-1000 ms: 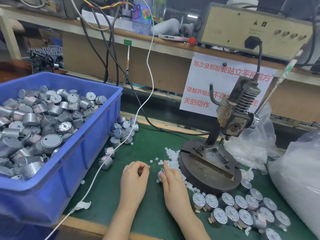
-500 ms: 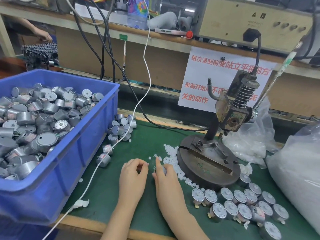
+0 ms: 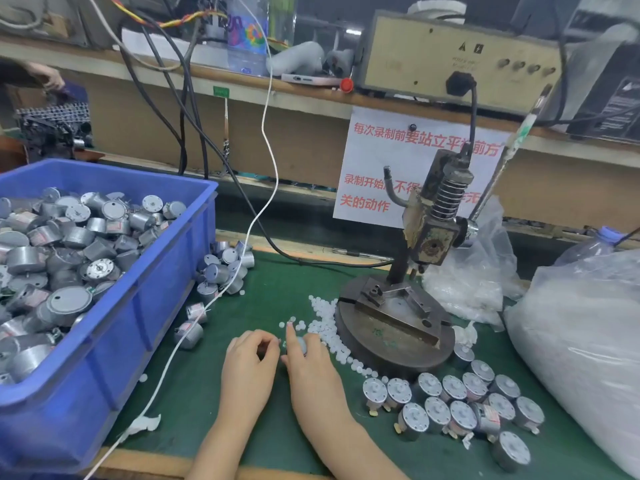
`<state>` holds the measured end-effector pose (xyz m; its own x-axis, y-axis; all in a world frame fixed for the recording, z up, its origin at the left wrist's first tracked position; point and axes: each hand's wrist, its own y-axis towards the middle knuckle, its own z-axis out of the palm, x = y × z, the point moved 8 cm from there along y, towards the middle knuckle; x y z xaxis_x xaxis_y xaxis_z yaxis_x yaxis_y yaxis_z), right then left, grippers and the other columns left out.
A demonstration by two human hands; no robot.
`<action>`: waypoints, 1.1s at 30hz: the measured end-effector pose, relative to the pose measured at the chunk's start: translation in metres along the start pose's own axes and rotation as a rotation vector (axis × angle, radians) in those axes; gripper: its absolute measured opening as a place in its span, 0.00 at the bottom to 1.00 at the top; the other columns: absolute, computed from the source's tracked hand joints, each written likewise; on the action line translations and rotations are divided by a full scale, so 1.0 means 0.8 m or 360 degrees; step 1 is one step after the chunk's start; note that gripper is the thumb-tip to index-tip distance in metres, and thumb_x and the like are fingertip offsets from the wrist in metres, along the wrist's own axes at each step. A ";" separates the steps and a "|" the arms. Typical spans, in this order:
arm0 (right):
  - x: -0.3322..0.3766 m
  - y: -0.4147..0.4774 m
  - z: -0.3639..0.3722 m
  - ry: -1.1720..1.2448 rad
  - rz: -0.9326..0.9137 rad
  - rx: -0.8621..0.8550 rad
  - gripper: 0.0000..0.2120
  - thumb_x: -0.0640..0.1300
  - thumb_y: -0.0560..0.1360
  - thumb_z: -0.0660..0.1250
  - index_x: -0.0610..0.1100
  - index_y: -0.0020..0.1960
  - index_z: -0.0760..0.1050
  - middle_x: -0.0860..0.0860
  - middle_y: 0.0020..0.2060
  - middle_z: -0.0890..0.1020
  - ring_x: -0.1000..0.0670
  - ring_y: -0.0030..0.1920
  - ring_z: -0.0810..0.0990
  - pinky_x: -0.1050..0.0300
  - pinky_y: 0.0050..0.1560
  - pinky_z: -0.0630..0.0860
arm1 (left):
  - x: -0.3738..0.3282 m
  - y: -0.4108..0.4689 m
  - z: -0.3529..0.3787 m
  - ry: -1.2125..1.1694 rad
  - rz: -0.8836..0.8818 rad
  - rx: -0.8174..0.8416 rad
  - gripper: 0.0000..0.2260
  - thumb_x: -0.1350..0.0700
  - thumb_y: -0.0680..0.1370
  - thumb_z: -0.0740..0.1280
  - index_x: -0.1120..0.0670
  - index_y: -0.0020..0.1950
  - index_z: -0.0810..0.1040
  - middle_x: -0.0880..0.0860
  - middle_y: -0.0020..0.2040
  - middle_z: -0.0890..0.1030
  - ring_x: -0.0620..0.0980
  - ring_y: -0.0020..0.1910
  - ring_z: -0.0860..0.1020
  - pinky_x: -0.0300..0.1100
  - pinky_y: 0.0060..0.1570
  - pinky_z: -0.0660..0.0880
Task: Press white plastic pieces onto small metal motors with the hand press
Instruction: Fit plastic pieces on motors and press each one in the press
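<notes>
Motor [image 3: 301, 345] mostly hidden in right hand [image 3: 311, 370]

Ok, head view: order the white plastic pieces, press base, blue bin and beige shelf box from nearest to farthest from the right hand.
1. White plastic pieces, just ahead of the right hand.
2. Press base, to its right.
3. Blue bin, across on the left.
4. Beige box, on the back shelf.

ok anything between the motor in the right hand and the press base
Only loose white plastic pieces lie on the green mat between the small silver metal motor in the right hand and the round dark press base; lifting over them looks clear.
</notes>
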<state>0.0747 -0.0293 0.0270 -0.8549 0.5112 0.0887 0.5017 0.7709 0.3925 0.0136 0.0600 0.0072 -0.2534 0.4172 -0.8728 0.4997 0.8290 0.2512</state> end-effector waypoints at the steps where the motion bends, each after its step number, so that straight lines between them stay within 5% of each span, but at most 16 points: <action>1: -0.001 0.000 -0.002 0.0011 0.0018 0.0042 0.28 0.54 0.60 0.79 0.46 0.57 0.81 0.51 0.39 0.80 0.55 0.35 0.79 0.69 0.27 0.67 | 0.000 0.000 0.001 0.0009 -0.0001 0.0011 0.10 0.63 0.75 0.66 0.52 0.36 0.76 0.47 0.38 0.78 0.48 0.43 0.71 0.36 0.38 0.60; 3: -0.004 0.000 0.012 0.0217 0.0072 0.0280 0.28 0.49 0.77 0.64 0.44 0.74 0.62 0.44 0.57 0.73 0.50 0.53 0.75 0.63 0.42 0.71 | -0.002 -0.002 0.001 0.0023 -0.0004 0.0027 0.10 0.64 0.75 0.65 0.52 0.36 0.76 0.47 0.38 0.78 0.49 0.43 0.71 0.36 0.38 0.60; 6: -0.008 0.002 0.029 0.0238 0.0063 0.0431 0.25 0.45 0.83 0.49 0.47 0.77 0.43 0.45 0.65 0.62 0.46 0.62 0.65 0.55 0.51 0.68 | -0.006 -0.003 0.000 0.0053 0.0007 0.0040 0.10 0.64 0.75 0.65 0.52 0.36 0.76 0.48 0.38 0.78 0.50 0.44 0.71 0.37 0.39 0.61; 12: 0.000 0.001 0.024 0.0181 0.0001 0.0450 0.28 0.38 0.81 0.52 0.46 0.77 0.44 0.43 0.67 0.60 0.44 0.64 0.64 0.53 0.55 0.68 | -0.011 -0.003 0.001 0.0130 0.0016 0.0055 0.08 0.64 0.75 0.64 0.55 0.37 0.76 0.49 0.38 0.77 0.51 0.45 0.70 0.38 0.40 0.60; 16: -0.014 0.006 0.034 0.0287 0.0078 0.0487 0.24 0.47 0.83 0.49 0.48 0.77 0.46 0.44 0.64 0.64 0.44 0.59 0.69 0.54 0.54 0.68 | -0.009 -0.002 0.000 0.0109 -0.0004 0.0035 0.11 0.64 0.75 0.64 0.52 0.35 0.74 0.50 0.38 0.77 0.52 0.46 0.71 0.38 0.40 0.60; 20: -0.044 0.004 0.028 0.0887 0.0315 0.0315 0.20 0.48 0.83 0.49 0.50 0.74 0.56 0.49 0.58 0.69 0.50 0.54 0.72 0.63 0.53 0.66 | -0.010 -0.002 -0.001 0.0077 -0.0021 0.0033 0.11 0.63 0.75 0.65 0.51 0.36 0.74 0.49 0.39 0.78 0.52 0.46 0.72 0.38 0.40 0.62; 24: -0.066 0.000 0.020 0.1321 0.0597 0.0116 0.16 0.48 0.81 0.56 0.48 0.67 0.68 0.52 0.56 0.73 0.53 0.57 0.74 0.57 0.60 0.70 | -0.010 -0.001 -0.004 0.0060 -0.0016 0.0001 0.08 0.63 0.75 0.65 0.54 0.36 0.76 0.49 0.38 0.78 0.52 0.45 0.72 0.37 0.40 0.62; 30: -0.066 -0.010 0.012 0.1486 0.0719 0.0109 0.04 0.50 0.77 0.64 0.54 0.51 0.70 0.51 0.43 0.79 0.49 0.45 0.79 0.61 0.47 0.72 | -0.009 -0.003 -0.003 0.0060 -0.0015 -0.0004 0.09 0.63 0.75 0.65 0.54 0.36 0.76 0.49 0.37 0.77 0.52 0.44 0.72 0.37 0.38 0.61; 33: -0.068 -0.010 0.013 0.1718 0.0829 0.0094 0.10 0.46 0.73 0.69 0.50 0.47 0.68 0.51 0.39 0.75 0.53 0.35 0.80 0.61 0.43 0.76 | -0.007 -0.001 -0.001 0.0046 -0.0033 -0.0002 0.09 0.63 0.74 0.65 0.53 0.35 0.75 0.49 0.37 0.77 0.52 0.44 0.72 0.37 0.39 0.61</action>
<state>0.1187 -0.0593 0.0092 -0.2032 0.2064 0.9571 0.8012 0.5969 0.0414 0.0140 0.0570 0.0124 -0.2876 0.4105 -0.8653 0.4933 0.8379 0.2336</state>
